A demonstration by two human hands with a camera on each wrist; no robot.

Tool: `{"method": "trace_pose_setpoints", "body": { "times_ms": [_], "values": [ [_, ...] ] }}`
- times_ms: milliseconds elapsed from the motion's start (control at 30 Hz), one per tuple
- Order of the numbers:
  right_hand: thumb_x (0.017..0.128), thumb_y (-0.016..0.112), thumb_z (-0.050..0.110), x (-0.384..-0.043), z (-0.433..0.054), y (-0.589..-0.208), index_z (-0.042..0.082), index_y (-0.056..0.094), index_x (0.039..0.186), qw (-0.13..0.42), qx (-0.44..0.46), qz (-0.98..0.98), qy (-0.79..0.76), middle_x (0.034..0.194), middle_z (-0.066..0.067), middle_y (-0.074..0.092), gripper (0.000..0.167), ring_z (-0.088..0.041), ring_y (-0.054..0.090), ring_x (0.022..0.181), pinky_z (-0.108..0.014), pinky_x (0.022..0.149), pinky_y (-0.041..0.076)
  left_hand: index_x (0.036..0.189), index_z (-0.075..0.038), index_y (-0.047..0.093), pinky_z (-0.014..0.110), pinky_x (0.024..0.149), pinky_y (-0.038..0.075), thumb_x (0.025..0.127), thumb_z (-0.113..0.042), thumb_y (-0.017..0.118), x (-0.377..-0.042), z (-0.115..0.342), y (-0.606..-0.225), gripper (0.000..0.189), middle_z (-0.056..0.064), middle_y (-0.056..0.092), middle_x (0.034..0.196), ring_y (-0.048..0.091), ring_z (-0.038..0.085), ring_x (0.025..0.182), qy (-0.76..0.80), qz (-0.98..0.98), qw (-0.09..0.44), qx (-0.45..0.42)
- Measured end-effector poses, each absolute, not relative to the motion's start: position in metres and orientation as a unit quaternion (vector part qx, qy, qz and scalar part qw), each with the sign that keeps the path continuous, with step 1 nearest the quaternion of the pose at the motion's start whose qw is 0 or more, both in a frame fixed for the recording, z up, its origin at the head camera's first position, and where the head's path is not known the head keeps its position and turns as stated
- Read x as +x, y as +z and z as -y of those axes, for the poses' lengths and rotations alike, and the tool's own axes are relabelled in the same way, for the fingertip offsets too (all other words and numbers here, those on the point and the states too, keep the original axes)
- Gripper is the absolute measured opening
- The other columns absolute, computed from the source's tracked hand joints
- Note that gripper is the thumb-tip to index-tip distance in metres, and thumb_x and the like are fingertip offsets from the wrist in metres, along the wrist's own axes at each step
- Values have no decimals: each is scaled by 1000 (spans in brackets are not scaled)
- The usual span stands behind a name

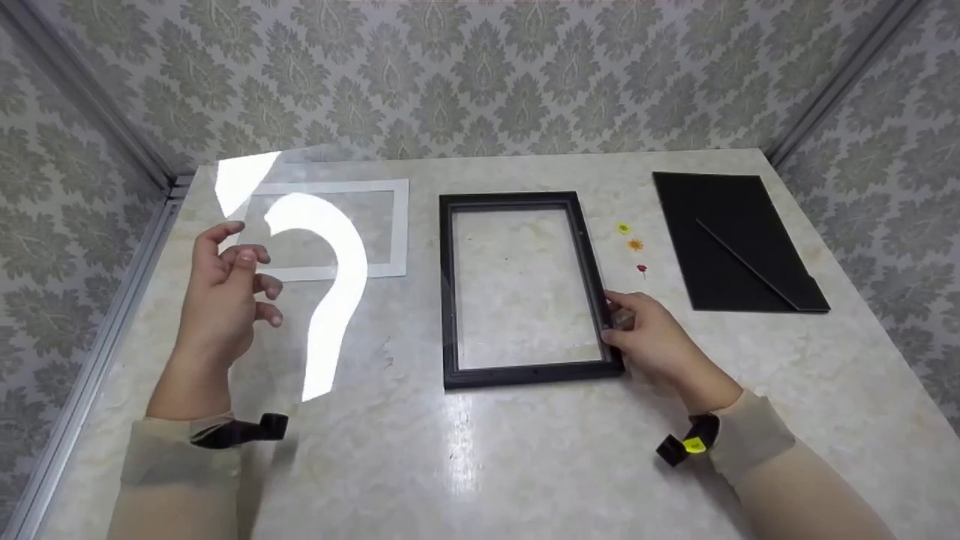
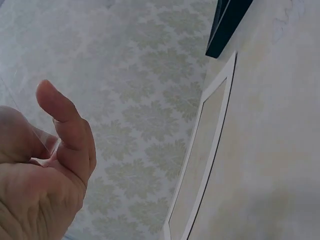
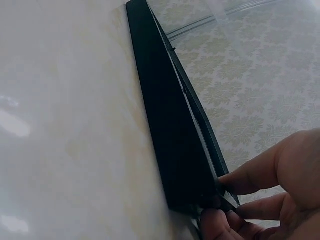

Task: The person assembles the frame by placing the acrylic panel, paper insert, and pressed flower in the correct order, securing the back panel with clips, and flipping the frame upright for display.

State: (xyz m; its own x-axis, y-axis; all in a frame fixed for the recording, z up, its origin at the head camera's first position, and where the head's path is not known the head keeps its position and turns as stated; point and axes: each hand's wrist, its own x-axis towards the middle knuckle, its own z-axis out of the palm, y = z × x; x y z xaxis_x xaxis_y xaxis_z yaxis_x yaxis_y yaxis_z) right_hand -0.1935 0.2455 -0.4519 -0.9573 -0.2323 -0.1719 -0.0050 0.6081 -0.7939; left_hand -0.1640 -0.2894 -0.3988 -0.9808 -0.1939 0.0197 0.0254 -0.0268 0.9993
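My left hand [image 1: 225, 292] is raised over the left side of the table, pinching a clear pane [image 1: 351, 262] by its left edge. Bright lamp reflections show on the pane, and its edge appears between thumb and finger [image 2: 67, 135] in the left wrist view. Near the middle of the table lies a black picture frame [image 1: 448, 300] with a see-through opening. My right hand [image 1: 656, 337] grips the frame's right side close to its lower right corner. In the right wrist view, thumb and fingers close around that corner of the frame [image 3: 167, 115].
Behind the pane, a white mat border [image 1: 400, 232] lies on the marbled table [image 1: 540, 465]. Right of the frame are a yellow flower [image 1: 623, 228], an orange flower [image 1: 635, 244] and a red flower [image 1: 641, 268]. A black backing board [image 1: 727, 217] with a slanted strut [image 1: 746, 262] lies far right.
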Motion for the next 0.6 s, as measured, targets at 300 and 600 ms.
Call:
{"method": "trace_pose_setpoints", "body": {
  "times_ms": [300, 600],
  "values": [
    [96, 73, 3, -195, -246, -453, -10, 47, 166, 132, -55, -877, -458, 146, -29, 62, 76, -19, 68, 103, -19, 74, 58, 165, -26, 29, 18, 52, 53, 124, -23, 34, -192, 230, -396, 41, -1, 50, 119, 59, 6, 76, -701, 709, 55, 58],
    [99, 73, 3, -199, -247, -453, -6, 55, 161, 133, -40, -874, -465, 147, -29, 65, 66, -13, 69, 97, -19, 74, 61, 172, -21, 29, 19, 53, 59, 124, -26, 39, -217, 188, -403, 49, -1, 54, 123, 59, 6, 78, -710, 703, 19, 49]
  ]
}}
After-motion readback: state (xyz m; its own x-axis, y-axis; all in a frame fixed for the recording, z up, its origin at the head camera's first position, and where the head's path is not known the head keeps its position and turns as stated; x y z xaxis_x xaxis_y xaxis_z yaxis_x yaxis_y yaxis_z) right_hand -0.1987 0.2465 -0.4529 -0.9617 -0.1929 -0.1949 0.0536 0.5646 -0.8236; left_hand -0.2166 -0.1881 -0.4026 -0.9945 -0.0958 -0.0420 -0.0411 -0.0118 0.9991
